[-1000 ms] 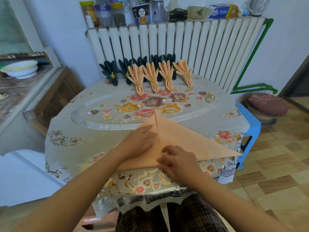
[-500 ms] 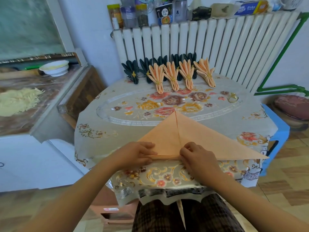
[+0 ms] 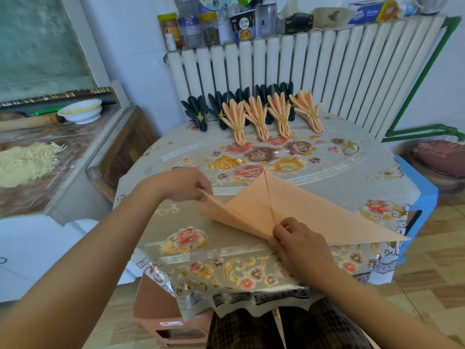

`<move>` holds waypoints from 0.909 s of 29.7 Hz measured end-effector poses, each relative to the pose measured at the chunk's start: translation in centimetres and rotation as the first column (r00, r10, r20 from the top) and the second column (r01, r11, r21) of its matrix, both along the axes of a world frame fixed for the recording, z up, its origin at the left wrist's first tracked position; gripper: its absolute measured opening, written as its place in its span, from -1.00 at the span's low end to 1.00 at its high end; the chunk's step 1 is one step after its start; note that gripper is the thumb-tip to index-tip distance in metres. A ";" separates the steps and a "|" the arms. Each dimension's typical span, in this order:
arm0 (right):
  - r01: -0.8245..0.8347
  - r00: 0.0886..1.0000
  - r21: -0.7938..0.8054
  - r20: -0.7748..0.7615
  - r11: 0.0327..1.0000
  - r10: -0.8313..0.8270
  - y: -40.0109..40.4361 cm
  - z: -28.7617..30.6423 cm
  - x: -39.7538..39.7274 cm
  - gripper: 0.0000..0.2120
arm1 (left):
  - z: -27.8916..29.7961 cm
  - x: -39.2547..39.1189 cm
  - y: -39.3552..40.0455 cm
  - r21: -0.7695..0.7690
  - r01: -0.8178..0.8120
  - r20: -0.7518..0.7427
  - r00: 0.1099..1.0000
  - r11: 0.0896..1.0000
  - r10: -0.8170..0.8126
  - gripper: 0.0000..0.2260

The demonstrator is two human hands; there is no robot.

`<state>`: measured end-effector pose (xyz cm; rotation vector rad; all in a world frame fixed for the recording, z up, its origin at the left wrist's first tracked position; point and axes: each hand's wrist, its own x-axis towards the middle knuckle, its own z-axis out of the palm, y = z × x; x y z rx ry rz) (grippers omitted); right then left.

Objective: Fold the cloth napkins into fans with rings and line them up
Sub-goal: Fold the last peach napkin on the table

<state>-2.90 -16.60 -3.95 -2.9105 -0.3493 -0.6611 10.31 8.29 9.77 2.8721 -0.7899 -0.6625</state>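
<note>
I see a white radiator (image 3: 314,71) carrying jars and boxes, a white bowl (image 3: 80,111), and a blue stool (image 3: 422,195).

Matt cloth napkin (image 3: 297,210), glossy tablecloth (image 3: 201,222)

Both bare forearms reach forward. The left hand (image 3: 185,185) pinches with curled fingers, raised; the right hand (image 3: 299,239) pinches nearer the body, knuckles up.
</note>
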 end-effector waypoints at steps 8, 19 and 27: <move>0.061 0.998 0.119 0.007 0.991 -0.062 0.6 -0.5 -0.5 -0.73 | -1.1 4.3 -5.2 -0.455 -0.138 0.112 0.971 0.880 0.210 -0.72; 0.130 0.991 0.253 -0.060 0.959 -0.118 0.4 -0.3 -0.2 -0.71 | -10.7 7.4 -12.6 -0.685 -0.420 -0.078 0.855 0.596 0.513 -0.80; 0.076 0.996 0.312 -0.067 0.947 -0.058 0.3 -0.6 -0.2 -0.85 | -12.3 6.8 -12.7 -0.692 -0.432 -0.069 0.837 0.578 0.543 -0.77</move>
